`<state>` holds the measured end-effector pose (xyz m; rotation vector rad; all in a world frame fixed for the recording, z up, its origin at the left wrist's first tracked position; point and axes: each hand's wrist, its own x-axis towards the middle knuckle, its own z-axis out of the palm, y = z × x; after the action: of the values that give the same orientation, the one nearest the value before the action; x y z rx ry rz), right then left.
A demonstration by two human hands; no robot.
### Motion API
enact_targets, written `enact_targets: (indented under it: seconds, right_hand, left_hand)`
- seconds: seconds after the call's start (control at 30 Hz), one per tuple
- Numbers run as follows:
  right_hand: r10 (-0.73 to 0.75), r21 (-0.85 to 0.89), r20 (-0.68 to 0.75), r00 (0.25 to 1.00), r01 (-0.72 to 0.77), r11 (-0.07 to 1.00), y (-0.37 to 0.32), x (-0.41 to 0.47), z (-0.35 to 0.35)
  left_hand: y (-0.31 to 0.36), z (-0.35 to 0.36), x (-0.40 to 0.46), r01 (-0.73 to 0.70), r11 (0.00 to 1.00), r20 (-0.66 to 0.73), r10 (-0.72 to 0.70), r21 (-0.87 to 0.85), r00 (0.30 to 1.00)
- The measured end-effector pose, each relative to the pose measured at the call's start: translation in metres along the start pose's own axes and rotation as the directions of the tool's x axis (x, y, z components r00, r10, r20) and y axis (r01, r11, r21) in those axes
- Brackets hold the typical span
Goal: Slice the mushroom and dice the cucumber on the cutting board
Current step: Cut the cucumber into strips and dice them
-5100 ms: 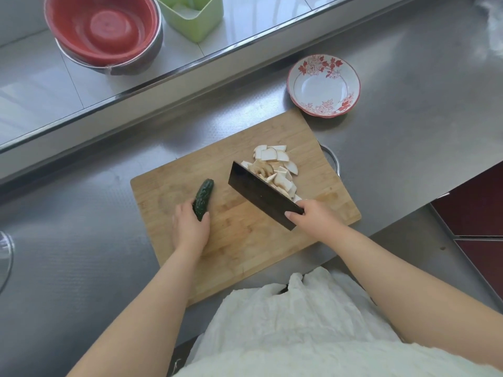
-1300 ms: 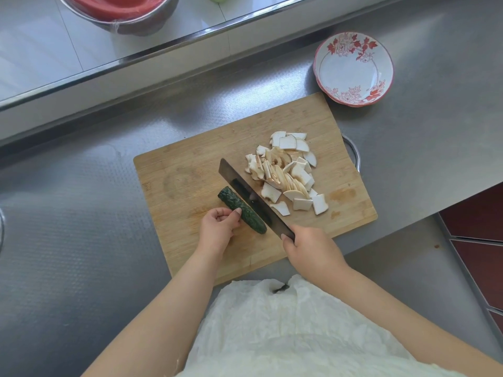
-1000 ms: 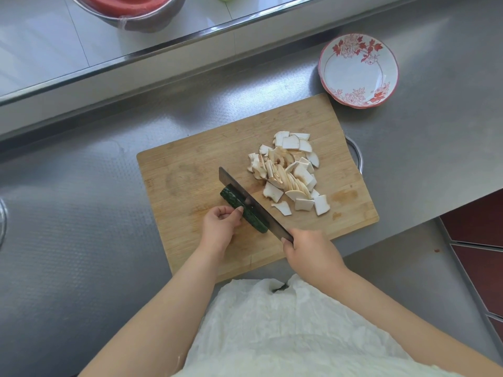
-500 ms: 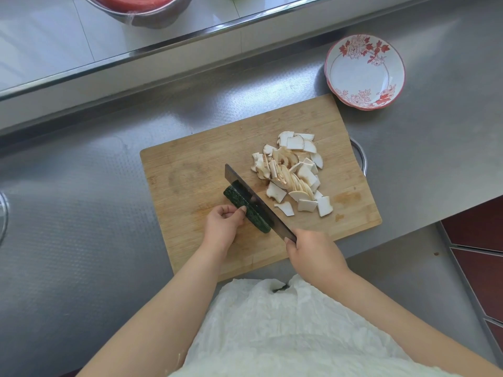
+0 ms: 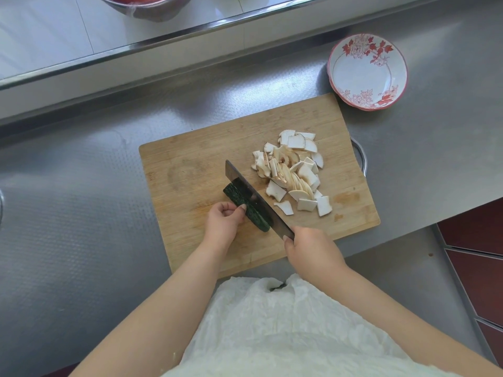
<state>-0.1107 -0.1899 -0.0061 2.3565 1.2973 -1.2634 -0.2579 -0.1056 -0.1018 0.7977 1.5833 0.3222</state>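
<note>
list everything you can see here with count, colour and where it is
rectangular wooden cutting board: 1, tan, on the steel counter
sliced mushroom pieces: one pile, white, right part of board
whole cucumber: 1, dark green, board centre, under the blade
cleaver: 1, dark steel, lengthwise on the cucumber
floral bowl: 1, white and red, beyond board
metal bowl: 1, silver, red inside, top edge
left hand: steadies cucumber
right hand: grips cleaver

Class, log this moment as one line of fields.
mushroom slices: piled on board | cucumber: whole, lengthwise under knife | left hand: steadies cucumber | right hand: grips knife
</note>
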Motion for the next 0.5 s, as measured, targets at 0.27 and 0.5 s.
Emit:
enact_targets:
  seconds: [0.27,0.5]
  right_hand:
    - [-0.023,-0.012,-0.024,0.999,0.023,1.000,-0.022,0.018,-0.008]
    - [0.013,-0.013,0.026,1.000,-0.013,1.000,-0.006,0.008,-0.006]
  left_hand:
    - [-0.001,0.002,0.000,-0.006,1.000,-0.023,0.006,0.005,1.000]
    - [0.000,0.002,-0.001,-0.004,1.000,-0.024,0.005,0.009,1.000]
